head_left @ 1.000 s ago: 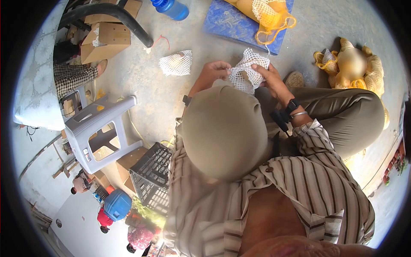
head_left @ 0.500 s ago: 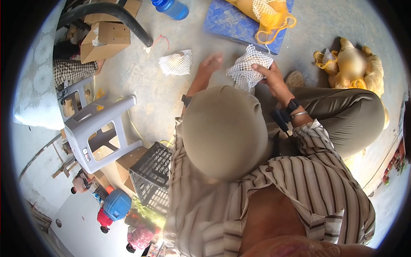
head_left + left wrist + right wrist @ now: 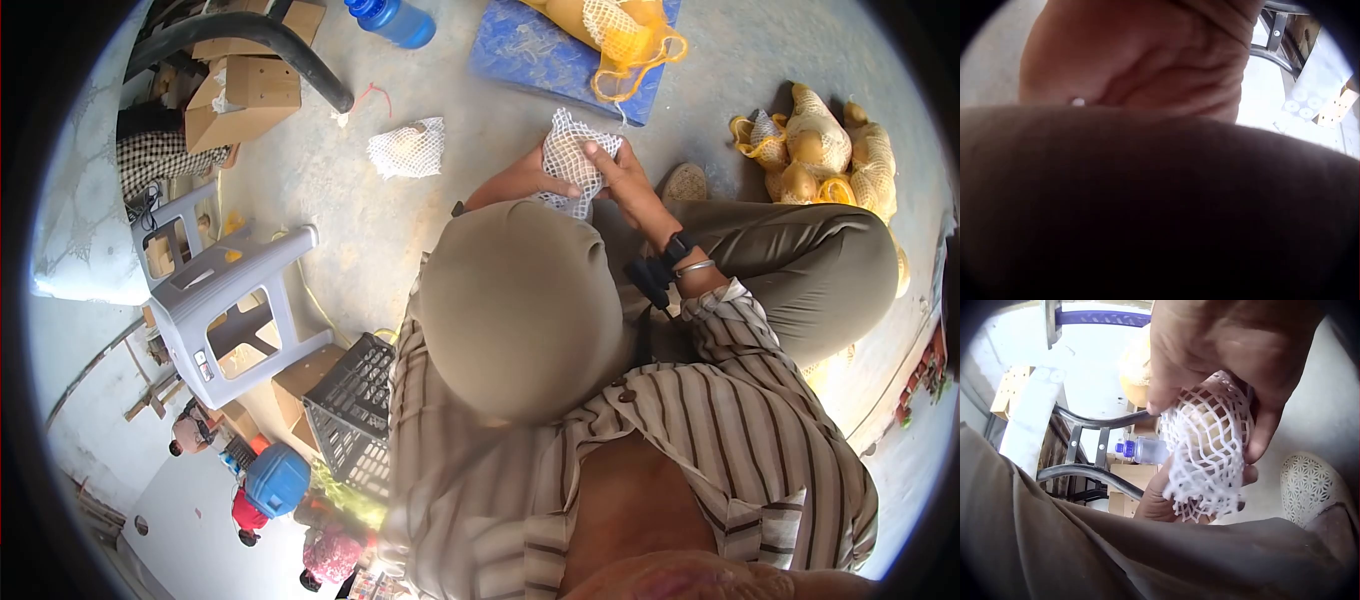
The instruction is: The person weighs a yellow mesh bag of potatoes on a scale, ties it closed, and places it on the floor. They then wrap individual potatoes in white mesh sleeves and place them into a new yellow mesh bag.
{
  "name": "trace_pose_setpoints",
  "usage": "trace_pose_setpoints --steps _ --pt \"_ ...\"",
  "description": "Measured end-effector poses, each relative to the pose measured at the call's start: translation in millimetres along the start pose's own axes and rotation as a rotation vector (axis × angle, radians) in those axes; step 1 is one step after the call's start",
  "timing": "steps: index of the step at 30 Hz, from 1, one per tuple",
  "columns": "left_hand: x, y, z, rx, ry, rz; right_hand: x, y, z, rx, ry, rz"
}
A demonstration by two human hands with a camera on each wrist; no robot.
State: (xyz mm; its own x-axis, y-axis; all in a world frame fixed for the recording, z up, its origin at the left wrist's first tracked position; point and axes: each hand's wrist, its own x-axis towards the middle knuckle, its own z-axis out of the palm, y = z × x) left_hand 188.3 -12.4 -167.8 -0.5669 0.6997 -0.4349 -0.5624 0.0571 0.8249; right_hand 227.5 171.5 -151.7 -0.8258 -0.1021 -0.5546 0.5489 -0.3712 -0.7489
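Observation:
Both hands hold a white foam net sleeve (image 3: pixel 573 160) with a pale yellowish, fruit-like piece (image 3: pixel 1207 428) inside it. In the head view my left hand (image 3: pixel 528 180) grips the sleeve from the left and below, thumb lying on the mesh. My right hand (image 3: pixel 625 178) grips it from the right, thumb on the net. Seen from the right wrist, the right hand's fingers come over the sleeve's top and sides, and the net's loose end hangs over the left hand (image 3: pixel 1157 494). The left wrist view shows only the palm's heel (image 3: pixel 1141 56); its fingers are hidden.
Another white net-wrapped piece (image 3: pixel 407 148) lies on the floor to the left. A blue board (image 3: pixel 530 50) bears yellow mesh bags of pale produce (image 3: pixel 640 45). More filled bags (image 3: pixel 820 150) lie right. A blue bottle (image 3: pixel 400 25), grey stool (image 3: pixel 225 290) and black crate (image 3: pixel 350 400) stand left.
My left hand first pinched the sleeve's left edge, then let go and drew away. Now it is back, gripping the sleeve from below. The right hand kept its hold, and the sleeve is more upright.

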Motion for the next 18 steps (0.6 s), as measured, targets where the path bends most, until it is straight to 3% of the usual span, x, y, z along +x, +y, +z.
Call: trace_pose_setpoints --steps 2,6,8,11,18 --pt "-1 -3 -4 0.036 -0.004 0.013 3 -2 -4 -0.096 0.022 0.162" --pt "-4 0 -1 0.004 -0.029 -0.034 3 0 -5 -0.136 0.009 0.134" --pt "-8 5 3 0.008 -0.026 -0.026 1 -2 -3 -0.015 -0.036 0.056" --pt "-11 7 7 -0.021 -0.049 -0.05 9 11 -12 -0.09 -0.082 -0.095" --pt "-17 -9 -2 -0.318 -0.058 -0.166 15 23 -18 -0.19 -0.001 -0.181"
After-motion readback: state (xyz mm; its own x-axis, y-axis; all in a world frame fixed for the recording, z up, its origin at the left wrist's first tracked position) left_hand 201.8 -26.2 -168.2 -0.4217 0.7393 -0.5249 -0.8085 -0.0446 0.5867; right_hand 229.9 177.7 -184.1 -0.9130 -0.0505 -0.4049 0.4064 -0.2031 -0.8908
